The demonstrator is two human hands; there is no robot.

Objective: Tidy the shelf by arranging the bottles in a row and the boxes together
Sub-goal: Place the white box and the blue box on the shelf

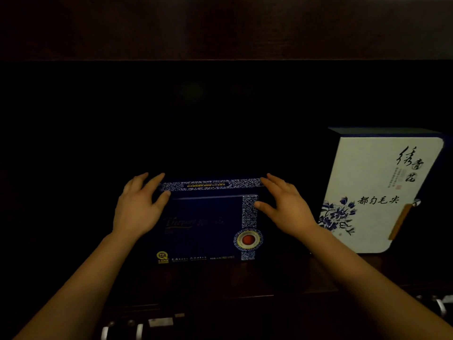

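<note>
A dark blue box (208, 224) with blue-and-white patterned bands and a red-centred emblem stands upright on the shelf (220, 276), in the middle of the view. My left hand (138, 207) clasps its upper left corner, fingers over the top edge and thumb on the front face. At the upper right corner my right hand (284, 204) grips the same way. A taller white box (375, 192) with blue flowers and black calligraphy stands to the right, apart from the blue box. No bottles are visible.
The shelf compartment is very dark behind and to the left of the boxes. A dark wooden board (220, 28) runs across the top. Metal handles (122, 330) and other metal fittings (438, 305) show below the shelf's front edge.
</note>
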